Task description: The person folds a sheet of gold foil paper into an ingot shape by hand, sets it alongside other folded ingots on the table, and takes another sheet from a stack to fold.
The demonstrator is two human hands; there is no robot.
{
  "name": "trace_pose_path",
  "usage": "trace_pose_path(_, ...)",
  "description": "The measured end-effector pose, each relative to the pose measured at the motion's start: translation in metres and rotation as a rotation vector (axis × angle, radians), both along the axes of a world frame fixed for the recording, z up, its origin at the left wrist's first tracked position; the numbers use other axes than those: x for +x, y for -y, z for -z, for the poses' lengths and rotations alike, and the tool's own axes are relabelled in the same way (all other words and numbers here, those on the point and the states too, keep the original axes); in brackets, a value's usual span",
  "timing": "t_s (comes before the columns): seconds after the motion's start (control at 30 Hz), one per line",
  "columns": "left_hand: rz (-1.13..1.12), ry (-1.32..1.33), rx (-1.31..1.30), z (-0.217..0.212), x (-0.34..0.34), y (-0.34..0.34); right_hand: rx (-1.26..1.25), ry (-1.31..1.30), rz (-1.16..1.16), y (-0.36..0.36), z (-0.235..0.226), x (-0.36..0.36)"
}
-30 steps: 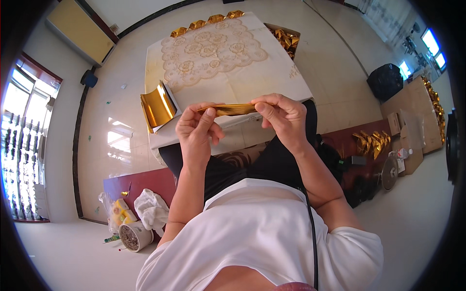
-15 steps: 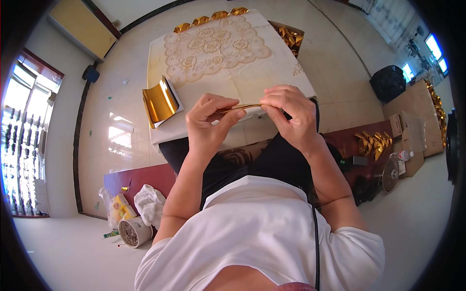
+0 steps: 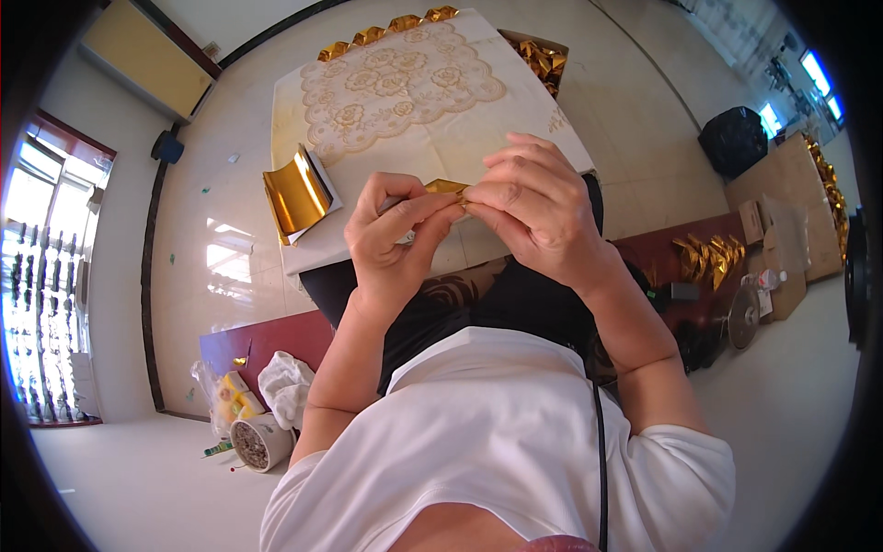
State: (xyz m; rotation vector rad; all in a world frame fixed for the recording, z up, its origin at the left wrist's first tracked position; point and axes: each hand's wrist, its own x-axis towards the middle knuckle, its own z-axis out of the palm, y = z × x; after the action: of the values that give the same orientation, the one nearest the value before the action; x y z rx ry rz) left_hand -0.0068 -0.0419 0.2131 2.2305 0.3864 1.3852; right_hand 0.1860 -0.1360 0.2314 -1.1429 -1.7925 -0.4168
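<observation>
A small folded piece of gold foil paper [image 3: 445, 186] is held up over the near edge of the table, pinched at one end by both hands. My left hand [image 3: 395, 221] has thumb and forefinger closed on it from the left. From the right, my right hand [image 3: 536, 198] grips the same end between thumb and fingertips, its other fingers curled above. Fingers hide most of the paper. Beside my left hand, a stack of gold foil sheets [image 3: 298, 195] with curled edges rests on the table's near left corner.
Several folded gold pieces [image 3: 370, 36] line the far edge of the cloth-covered table [image 3: 441, 138]. Behind its right side stands a box of gold pieces [image 3: 543, 63]. More lie on the red bench [image 3: 710, 260] at right. A tub [image 3: 261, 443] and white cloth [image 3: 287, 385] are at lower left.
The foil strip was stretched flat between my hands. Now my hands have come together, fingertips meeting at one end of it, and the right hand's upper fingers have lifted.
</observation>
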Motion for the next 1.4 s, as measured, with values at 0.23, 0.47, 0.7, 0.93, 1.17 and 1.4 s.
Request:
trace_pose_path(0.23,0.046,0.024,-0.053,-0.004,-0.008,0.001,0.068,0.006,-0.034,0.001,-0.002,-0.005)
trace_pose_path(0.47,-0.157,0.001,0.254,-0.016,-0.016,-0.006,0.054,0.005,-0.047,0.007,-0.008,0.002)
trace_pose_path(0.7,-0.132,0.015,0.298,-0.016,-0.023,-0.004,0.113,0.021,-0.067,0.015,-0.010,0.003)
trace_pose_path(0.93,-0.175,0.039,0.494,-0.027,-0.030,0.001,0.153,0.039,-0.039,0.025,-0.021,-0.006)
trace_pose_path(1.17,-0.232,0.033,0.544,-0.036,-0.026,0.013,0.135,0.204,0.010,0.022,-0.038,-0.014)
trace_pose_path(1.4,-0.188,0.044,0.508,-0.050,-0.029,-0.002,0.193,0.212,0.067,0.021,-0.046,-0.003)
